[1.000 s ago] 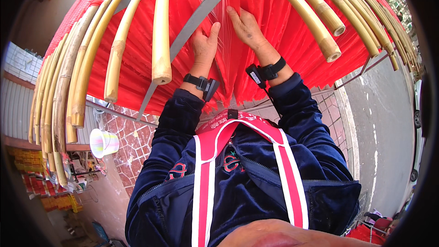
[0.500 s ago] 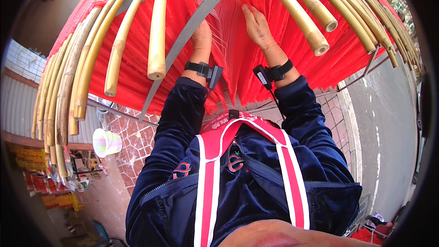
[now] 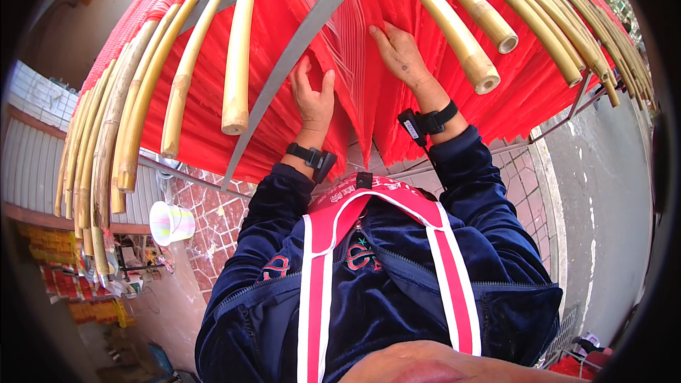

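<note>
Left hand [image 3: 313, 106] lowered, loosely spread; right hand [image 3: 402, 57] against pleated red fabric [image 3: 454, 117], grip unclear; round bamboo poles [image 3: 241, 50] nearby.

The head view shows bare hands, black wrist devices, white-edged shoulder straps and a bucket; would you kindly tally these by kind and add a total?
Bare hands (left hand, right hand): 2
Black wrist devices: 2
White-edged red shoulder straps: 2
Pale bucket: 1
Total: 7
</note>
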A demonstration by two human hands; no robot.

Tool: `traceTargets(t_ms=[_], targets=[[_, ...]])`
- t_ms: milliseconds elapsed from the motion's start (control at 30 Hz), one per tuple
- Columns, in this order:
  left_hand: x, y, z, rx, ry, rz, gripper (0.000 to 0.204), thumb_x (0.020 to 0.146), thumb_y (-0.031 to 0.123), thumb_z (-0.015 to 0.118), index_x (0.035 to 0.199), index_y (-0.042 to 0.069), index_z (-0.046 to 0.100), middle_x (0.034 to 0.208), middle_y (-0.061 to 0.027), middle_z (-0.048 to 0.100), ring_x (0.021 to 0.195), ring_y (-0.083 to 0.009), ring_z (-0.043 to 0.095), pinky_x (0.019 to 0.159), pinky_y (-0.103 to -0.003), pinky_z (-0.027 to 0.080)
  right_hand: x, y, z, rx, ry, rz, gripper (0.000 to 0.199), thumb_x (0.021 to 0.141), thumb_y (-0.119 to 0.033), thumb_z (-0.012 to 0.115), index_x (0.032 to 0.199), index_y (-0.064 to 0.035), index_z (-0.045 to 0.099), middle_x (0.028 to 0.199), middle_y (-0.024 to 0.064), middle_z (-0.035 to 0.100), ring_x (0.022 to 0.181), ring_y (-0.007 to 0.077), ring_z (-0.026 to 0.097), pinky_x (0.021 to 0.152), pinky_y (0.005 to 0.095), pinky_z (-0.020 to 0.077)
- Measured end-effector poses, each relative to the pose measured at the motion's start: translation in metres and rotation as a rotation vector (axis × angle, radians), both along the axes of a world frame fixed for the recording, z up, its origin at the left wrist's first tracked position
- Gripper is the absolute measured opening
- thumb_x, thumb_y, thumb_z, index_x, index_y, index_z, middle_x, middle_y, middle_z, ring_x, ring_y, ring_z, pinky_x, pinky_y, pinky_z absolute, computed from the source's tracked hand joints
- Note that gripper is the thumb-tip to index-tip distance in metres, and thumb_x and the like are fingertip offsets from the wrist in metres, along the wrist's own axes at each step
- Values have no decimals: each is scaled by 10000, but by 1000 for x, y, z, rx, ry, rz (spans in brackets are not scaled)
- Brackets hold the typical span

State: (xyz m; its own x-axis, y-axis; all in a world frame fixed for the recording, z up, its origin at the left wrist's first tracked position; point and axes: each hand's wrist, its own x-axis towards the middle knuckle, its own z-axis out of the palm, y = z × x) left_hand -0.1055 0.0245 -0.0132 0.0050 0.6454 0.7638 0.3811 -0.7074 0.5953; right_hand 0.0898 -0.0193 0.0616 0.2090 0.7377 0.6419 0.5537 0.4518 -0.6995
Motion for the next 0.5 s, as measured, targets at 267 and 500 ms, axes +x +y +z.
traceTargets(t_ms=[267,500], targets=[[1,-26,41,292,162,-298,241,934,32,544,1157,-26,613,1124,-186,628,1033,-338,626,894,-385,522,-3,-24,-19,56,167,-89,265,968,-242,625,988,19,666,708,47,633,670,103,593,598,281,483],[23,-40,57,201,91,-390,362,980,85,487,1311,-61,508,1350,-248,517,1249,-378,523,1028,-410,445,-40,-44,-9,69,188,217,344,1034,-131,458,1338,12,530,1277,163,606,1216,221,566,1034,322,431]])
